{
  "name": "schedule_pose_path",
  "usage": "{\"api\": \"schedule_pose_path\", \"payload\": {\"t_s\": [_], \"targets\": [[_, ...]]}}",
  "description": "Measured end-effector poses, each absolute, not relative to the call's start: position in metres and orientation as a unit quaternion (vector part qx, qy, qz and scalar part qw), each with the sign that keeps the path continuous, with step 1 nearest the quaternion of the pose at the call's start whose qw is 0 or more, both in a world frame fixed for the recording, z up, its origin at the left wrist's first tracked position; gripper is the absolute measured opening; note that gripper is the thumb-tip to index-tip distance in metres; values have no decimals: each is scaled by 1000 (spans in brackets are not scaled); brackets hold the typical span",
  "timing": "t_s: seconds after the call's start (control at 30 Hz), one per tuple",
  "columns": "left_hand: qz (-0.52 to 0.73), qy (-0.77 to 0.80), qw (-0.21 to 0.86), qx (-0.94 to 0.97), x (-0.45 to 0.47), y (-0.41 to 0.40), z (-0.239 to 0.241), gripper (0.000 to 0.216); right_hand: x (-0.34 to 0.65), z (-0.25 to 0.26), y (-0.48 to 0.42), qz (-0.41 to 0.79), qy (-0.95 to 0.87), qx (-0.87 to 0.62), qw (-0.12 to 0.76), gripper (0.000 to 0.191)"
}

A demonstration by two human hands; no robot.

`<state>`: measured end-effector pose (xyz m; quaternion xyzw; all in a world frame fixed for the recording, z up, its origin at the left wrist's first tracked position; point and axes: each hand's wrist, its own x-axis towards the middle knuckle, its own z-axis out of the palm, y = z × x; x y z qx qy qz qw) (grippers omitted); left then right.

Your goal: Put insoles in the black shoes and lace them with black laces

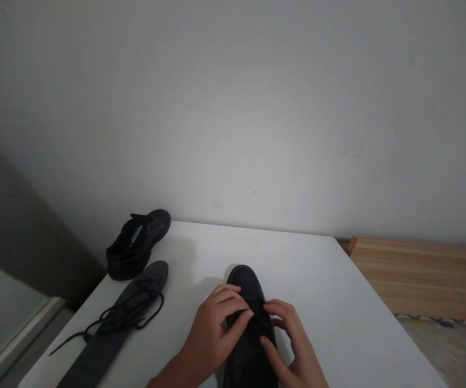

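A black shoe (249, 283) lies on the white table in front of me, its toe pointing away. My left hand (220, 323) reaches over it from the left, thumb and index finger pinched together above the lacing area. A thin dark shoelace (262, 320) seems to run from that pinch toward the right side of the shoe; it is hard to make out against the black. On the right, my right hand (287, 342) holds the shoe's side, fingertips at its edge and thumb on its upper. The heel is cut off by the frame.
Another black shoe (130, 258) without visible laces stands at the table's far left corner. Nearer lies a dark grey insole (107, 345) with a loose black shoelace (125, 317) heaped on it. A wall backs the white table (317, 280); wooden boards (415, 275) are at the right.
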<state>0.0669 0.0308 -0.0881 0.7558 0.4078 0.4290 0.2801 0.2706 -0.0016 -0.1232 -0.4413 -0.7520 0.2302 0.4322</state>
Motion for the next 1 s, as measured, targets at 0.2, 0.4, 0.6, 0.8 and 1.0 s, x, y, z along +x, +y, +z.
{"api": "schedule_pose_path", "payload": {"t_s": [0.2,0.4,0.6,0.8,1.0], "targets": [[441,434,304,725,72,32,-91,16,264,-116,6,217,-741,-479,418,38],[446,447,332,701,74,31,-89,18,258,-98,21,255,-759,-467,375,40],[415,452,367,700,73,24,-97,48,259,-89,35,269,-752,-502,330,38],[400,443,355,719,71,21,-116,64,261,-77,48,279,-753,-514,301,29],[421,447,387,688,69,23,-119,79,258,-71,57,322,-707,-552,303,19]]}}
